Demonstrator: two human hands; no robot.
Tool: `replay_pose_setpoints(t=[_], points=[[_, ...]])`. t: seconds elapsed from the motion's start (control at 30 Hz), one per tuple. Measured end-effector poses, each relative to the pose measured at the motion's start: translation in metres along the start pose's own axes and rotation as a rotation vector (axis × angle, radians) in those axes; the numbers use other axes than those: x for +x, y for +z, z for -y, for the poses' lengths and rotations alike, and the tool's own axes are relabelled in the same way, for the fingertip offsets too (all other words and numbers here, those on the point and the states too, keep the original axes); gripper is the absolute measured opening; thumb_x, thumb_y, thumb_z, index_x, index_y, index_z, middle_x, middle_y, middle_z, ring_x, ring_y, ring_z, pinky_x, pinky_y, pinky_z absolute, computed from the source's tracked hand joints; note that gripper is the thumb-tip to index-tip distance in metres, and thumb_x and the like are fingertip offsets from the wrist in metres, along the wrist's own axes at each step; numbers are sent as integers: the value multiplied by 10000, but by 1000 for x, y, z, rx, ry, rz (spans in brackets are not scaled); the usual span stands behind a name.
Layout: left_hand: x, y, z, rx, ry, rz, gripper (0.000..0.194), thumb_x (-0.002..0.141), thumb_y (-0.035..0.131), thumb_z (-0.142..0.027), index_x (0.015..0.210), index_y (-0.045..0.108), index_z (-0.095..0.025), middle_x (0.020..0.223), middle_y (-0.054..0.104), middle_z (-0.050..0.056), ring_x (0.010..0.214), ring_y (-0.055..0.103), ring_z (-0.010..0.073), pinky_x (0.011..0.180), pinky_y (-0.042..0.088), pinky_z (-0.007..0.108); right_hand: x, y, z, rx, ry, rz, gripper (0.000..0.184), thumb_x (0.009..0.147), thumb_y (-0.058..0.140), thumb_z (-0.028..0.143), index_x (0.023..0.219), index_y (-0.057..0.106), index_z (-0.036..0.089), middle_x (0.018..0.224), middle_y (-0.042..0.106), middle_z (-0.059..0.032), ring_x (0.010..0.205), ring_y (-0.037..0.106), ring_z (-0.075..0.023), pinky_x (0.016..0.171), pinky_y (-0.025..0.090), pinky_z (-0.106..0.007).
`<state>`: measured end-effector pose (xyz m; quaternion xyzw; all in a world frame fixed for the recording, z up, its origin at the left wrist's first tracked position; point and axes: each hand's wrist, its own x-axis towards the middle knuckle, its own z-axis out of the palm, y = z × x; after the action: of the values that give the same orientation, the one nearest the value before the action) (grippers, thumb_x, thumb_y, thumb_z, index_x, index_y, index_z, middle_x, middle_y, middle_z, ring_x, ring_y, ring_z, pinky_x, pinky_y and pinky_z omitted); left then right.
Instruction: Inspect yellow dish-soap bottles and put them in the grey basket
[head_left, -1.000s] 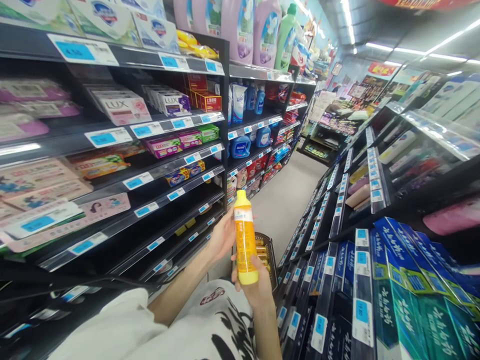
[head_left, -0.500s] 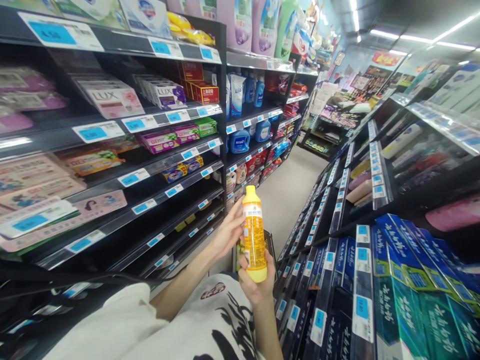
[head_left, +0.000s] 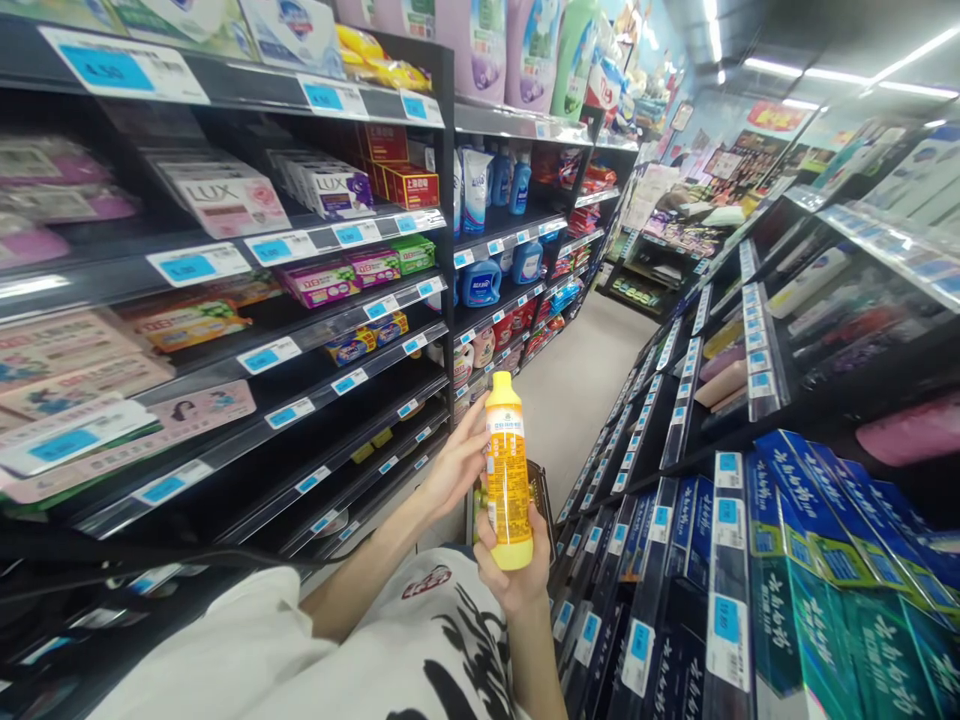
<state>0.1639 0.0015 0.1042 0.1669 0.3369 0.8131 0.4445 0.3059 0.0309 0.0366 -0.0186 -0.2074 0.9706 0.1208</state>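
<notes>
A yellow plastic bottle with an orange-and-white printed label is held upright in front of my chest, tilted slightly. My right hand is wrapped round its lower part, with fingers on the left side and the thumb on the right. My left hand lies against the upper left side of the bottle, fingertips just below the yellow cap; part of this hand is hidden behind the bottle. Below and behind the bottle, a dark basket shows in part, with something yellow-green inside.
Shelves on the left carry boxed LUX soap, blue detergent bottles and large purple bottles. Close on the right, a slanted rack holds blue toothpaste-like boxes and green boxes. A pale aisle floor runs between them.
Almost nothing differs. The bottle and both hands keep the same hold, and the view has shifted very slightly.
</notes>
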Motion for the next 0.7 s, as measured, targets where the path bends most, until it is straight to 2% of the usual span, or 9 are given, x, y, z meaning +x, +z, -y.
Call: replay_pose_setpoints(t=[0.17, 0.33, 0.53, 0.7], points=[[-3, 4, -2, 39, -38, -5, 878, 829, 752, -270, 1585, 307, -283, 1300, 677, 97, 1081, 670, 258, 894, 522, 346, -1, 5, -1, -54, -4, -92, 513, 867, 587, 663, 1058, 567, 187, 704, 573, 30, 340, 382, -57, 268, 164, -165], [-5, 6, -3, 58, -25, -5, 974, 802, 778, -275, 1608, 232, -272, 1202, 718, 107, 1010, 696, 258, 879, 525, 353, 0, 9, -2, -59, -10, -107, 492, 875, 607, 631, 1027, 578, 165, 710, 605, 13, 350, 426, -63, 292, 192, -171], [-5, 8, -3, 31, -18, -15, 915, 835, 750, -265, 1603, 252, -284, 1274, 686, 103, 1016, 686, 243, 856, 528, 336, 0, 7, 0, -58, 14, -78, 516, 851, 605, 673, 1024, 548, 190, 703, 579, 34, 328, 377, -56, 262, 148, -174], [-4, 7, -1, -8, -32, -13, 866, 859, 730, -303, 1594, 274, -319, 1294, 677, 93, 932, 687, 220, 701, 506, 272, -2, 3, 2, -63, 23, -48, 556, 865, 566, 706, 1083, 523, 196, 685, 542, 62, 296, 316, -35, 234, 128, -171]])
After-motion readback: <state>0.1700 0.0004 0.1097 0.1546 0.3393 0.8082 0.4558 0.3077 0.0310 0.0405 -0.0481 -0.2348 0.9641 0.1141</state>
